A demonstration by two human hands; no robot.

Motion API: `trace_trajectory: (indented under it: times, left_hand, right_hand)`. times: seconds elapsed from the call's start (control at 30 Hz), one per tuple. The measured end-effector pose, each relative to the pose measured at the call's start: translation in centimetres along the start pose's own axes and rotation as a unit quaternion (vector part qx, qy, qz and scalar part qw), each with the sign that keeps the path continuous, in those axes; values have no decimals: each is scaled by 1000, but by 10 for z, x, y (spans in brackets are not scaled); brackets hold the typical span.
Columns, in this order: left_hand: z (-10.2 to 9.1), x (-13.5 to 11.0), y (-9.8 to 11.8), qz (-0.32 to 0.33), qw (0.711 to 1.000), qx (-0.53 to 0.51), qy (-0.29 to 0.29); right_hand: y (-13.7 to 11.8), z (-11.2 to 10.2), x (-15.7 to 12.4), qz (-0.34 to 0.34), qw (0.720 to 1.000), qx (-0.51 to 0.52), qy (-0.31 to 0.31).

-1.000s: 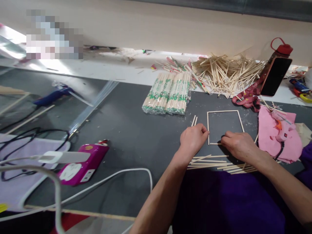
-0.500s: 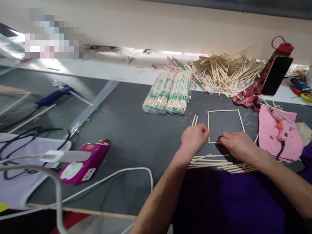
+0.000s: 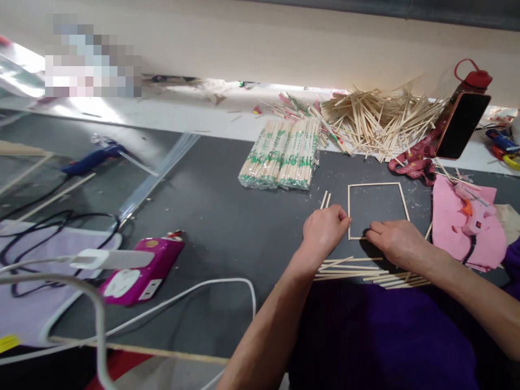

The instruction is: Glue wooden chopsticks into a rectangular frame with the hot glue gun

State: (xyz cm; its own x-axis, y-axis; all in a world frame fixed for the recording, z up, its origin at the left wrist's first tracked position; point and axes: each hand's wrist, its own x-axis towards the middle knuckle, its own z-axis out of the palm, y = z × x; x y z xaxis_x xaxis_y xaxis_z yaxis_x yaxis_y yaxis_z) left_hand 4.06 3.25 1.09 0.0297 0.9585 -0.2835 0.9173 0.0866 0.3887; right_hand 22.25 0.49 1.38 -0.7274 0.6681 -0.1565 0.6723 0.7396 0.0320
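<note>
Stick frame (image 3: 374, 184) looking light, stiff, corners likely fragile, mid-sides suiting pinch; left hand (image 3: 325, 225), right hand (image 3: 395, 238) resting at frame, cannot tell if gripping.

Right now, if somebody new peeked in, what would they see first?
Probably the big messy pile of wooden sticks at the back, left of the dark phone. Next, maybe the bright magenta box over on the left. Then the person's hands at a thin stick frame lying on the grey table.
</note>
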Motion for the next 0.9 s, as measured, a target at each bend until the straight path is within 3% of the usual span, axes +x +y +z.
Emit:
trace_trajectory:
  times: [0.4,0.53,0.6,0.67,0.77,0.9]
  left_hand:
    - [4,2,-4,7,1000,5,6]
    - [2,-2,-10,27,998,-45,22]
    - [-3,-9,-9,39,995,-78,43]
    - [-8,-17,-2,61,992,-91,63]
    - [-11,-27,21,144,988,-55,29]
    - [-1,-32,55,224,971,83,-23]
  right_hand:
    - [-2,-4,-2,25,1000,4,-2]
    - [11,-9,-19,125,982,101,98]
    - [24,-9,-31,200,949,179,166]
    - [37,-8,-41,273,915,231,189]
    - [52,-8,-48,344,898,237,138]
    - [57,-11,-49,345,921,173,59]
